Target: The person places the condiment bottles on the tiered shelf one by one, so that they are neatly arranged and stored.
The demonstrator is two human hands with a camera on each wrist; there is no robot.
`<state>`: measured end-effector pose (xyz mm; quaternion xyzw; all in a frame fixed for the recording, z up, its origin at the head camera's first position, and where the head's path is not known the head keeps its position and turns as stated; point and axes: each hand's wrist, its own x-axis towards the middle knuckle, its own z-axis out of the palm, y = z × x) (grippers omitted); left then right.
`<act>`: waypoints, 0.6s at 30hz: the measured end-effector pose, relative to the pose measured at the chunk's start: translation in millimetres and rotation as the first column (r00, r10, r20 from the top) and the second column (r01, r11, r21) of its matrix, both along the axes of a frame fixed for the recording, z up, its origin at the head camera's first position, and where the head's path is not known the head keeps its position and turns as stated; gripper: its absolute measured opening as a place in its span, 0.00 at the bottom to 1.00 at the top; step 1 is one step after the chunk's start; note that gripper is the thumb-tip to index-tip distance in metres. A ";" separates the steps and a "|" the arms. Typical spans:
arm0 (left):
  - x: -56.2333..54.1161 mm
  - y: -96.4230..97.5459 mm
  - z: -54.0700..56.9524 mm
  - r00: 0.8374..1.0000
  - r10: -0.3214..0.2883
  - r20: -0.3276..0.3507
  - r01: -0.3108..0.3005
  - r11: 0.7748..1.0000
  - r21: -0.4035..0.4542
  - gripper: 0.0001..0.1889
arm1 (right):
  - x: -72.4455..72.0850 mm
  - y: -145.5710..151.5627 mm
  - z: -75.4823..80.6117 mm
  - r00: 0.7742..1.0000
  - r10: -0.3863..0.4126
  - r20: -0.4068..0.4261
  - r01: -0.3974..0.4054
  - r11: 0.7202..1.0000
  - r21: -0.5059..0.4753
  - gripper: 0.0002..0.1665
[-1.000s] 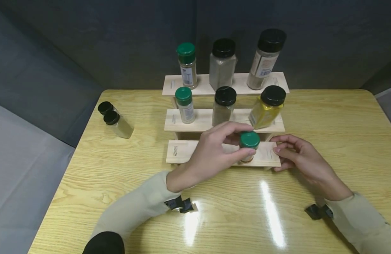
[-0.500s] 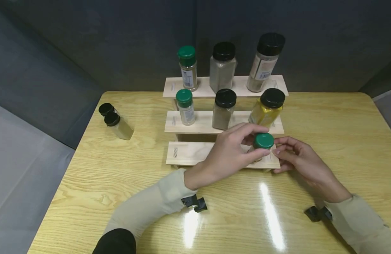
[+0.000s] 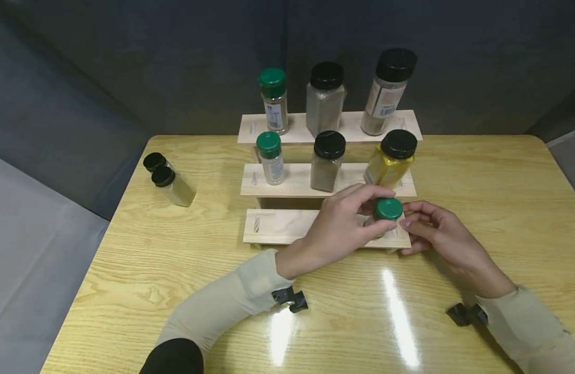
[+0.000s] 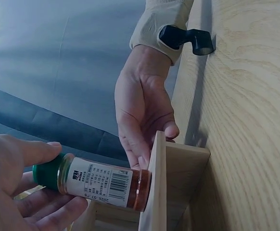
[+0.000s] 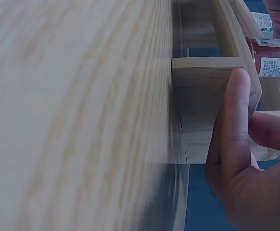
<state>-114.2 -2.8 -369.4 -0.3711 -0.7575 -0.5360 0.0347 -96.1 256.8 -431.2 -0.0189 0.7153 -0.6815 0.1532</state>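
My left hand (image 3: 336, 226) grips a spice jar with a green cap (image 3: 388, 209) by its cap, fingers on one side and thumb on the other. In the left wrist view the jar's white label (image 4: 99, 183) and reddish contents show, and its base meets the board of the lowest shelf. That shelf (image 3: 280, 226) belongs to a three-step wooden spice rack (image 5: 210, 62). At the shelf's right end my right hand (image 3: 439, 234) pinches the board between thumb and fingers. Just behind the gripped jar stands a yellow jar with a black lid (image 3: 391, 161), partly hidden by my left fingers.
The middle step also holds a green-capped jar (image 3: 270, 158) and a black-lidded jar (image 3: 328, 161). On the top step stand a green-capped jar (image 3: 274, 101), a square jar (image 3: 325, 98) and a tall jar (image 3: 387, 93). Two black-lidded jars (image 3: 178, 191) stand at the table's left.
My left hand has slid the green-capped jar rightward along the lowest shelf, nearly to its right end, and has hardly moved in the last half second. The right hand stays at the shelf's end.
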 end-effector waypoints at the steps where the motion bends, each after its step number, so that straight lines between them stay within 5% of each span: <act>1: 0.0 0.1 -0.3 1.000 0.001 -0.004 -0.001 1.000 -0.001 0.24 | 0.2 0.1 0.3 1.000 0.003 -0.003 -0.003 1.000 0.000 0.13; 12: -1.4 -0.1 -0.4 0.997 0.033 -0.065 -0.037 0.997 -0.067 0.25 | -0.2 -1.7 2.8 1.000 0.000 -0.002 0.000 1.000 0.025 0.12; 18: -0.3 -2.4 -2.2 0.999 0.028 -0.043 -0.031 0.996 -0.079 0.30 | 0.0 -1.2 1.6 1.000 -0.003 0.003 0.003 1.000 0.017 0.12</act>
